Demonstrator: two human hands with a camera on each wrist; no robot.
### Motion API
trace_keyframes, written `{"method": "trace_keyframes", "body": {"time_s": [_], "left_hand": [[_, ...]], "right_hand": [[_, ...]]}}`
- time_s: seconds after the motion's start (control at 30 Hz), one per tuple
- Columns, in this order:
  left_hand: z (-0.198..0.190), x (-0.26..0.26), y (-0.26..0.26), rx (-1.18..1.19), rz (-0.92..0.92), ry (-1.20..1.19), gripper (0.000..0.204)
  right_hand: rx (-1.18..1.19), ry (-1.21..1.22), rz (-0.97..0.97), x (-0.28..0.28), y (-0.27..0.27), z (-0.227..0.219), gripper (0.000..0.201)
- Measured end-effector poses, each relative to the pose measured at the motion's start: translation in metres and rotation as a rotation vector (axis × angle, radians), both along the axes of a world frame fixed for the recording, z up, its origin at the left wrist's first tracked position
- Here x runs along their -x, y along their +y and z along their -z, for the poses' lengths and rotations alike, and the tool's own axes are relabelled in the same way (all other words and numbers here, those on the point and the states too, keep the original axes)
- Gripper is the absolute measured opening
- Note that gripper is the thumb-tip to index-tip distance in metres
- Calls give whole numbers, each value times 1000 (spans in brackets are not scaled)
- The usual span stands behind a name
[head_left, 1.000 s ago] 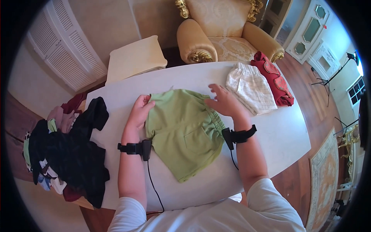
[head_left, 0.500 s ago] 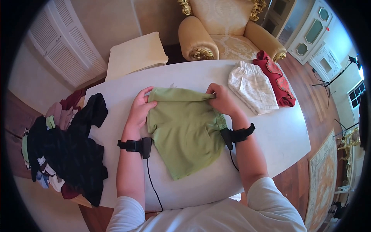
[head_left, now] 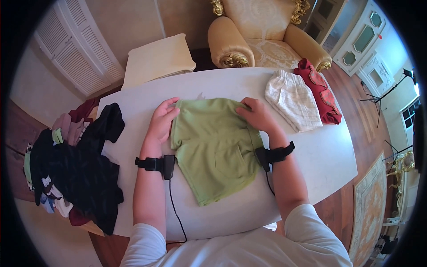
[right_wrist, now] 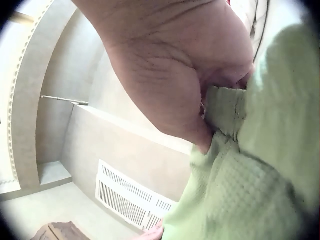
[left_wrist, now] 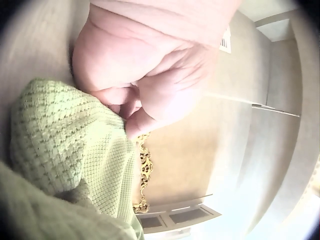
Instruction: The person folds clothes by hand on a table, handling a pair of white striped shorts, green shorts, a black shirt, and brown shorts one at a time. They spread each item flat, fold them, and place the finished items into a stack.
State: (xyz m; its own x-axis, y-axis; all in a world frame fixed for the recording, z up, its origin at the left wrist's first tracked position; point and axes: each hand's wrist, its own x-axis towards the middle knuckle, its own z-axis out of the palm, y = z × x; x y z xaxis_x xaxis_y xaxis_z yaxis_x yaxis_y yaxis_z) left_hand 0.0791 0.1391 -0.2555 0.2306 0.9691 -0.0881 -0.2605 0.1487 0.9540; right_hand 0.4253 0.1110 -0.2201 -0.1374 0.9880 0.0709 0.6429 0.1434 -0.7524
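Note:
Green shorts [head_left: 213,147] lie on the white table in front of the person, legs toward the body, a pocket showing. At their upper left corner the left hand [head_left: 163,121] pinches the edge between thumb and fingers; the left wrist view shows the thumb of that hand [left_wrist: 155,65] against the knit cloth [left_wrist: 105,155]. The right hand [head_left: 257,115] grips the upper right corner. In the right wrist view, fingers of the right hand [right_wrist: 175,75] curl round a fold of the green fabric [right_wrist: 250,190], their tips partly hidden by it.
White striped shorts [head_left: 293,101] and a red garment [head_left: 322,91] lie at the table's [head_left: 338,151] back right. A heap of dark and mixed clothes [head_left: 84,178] is at the left edge. Beyond stand a small cream table [head_left: 158,60] and a gold armchair [head_left: 229,40].
The right hand has closed on the upper right corner of the shorts. Their top edge was folded over, and now lies flatter, the gathered waistband no longer showing along the right side.

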Motion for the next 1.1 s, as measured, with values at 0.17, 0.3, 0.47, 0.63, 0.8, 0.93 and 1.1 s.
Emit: {"method": "trace_keyframes", "body": {"time_s": [0.17,0.3,0.47,0.63,0.8,0.93,1.1], "left_hand": [[-10,-5,-4,8,-6,30,51],[-5,-4,-3,-14,-22,-61,53],[-4,-5,-1,-93,-29,133,50],[-30,-11,-11,-137,230,535,43],[-54,-16,-33,-147,497,928,73],[-58,-17,-35,-191,456,1103,95],[-62,-25,-38,-239,357,1192,106]], "right_hand": [[-14,-125,17,-6,-6,-9,31],[130,-392,-29,-19,-11,-26,39],[255,-459,-49,-32,-19,-35,50],[76,-281,38,-14,-16,-29,49],[-43,-315,-4,-6,-11,-2,33],[-60,-212,52,-4,-8,-11,30],[-79,-195,29,-6,-10,-13,31]]}}
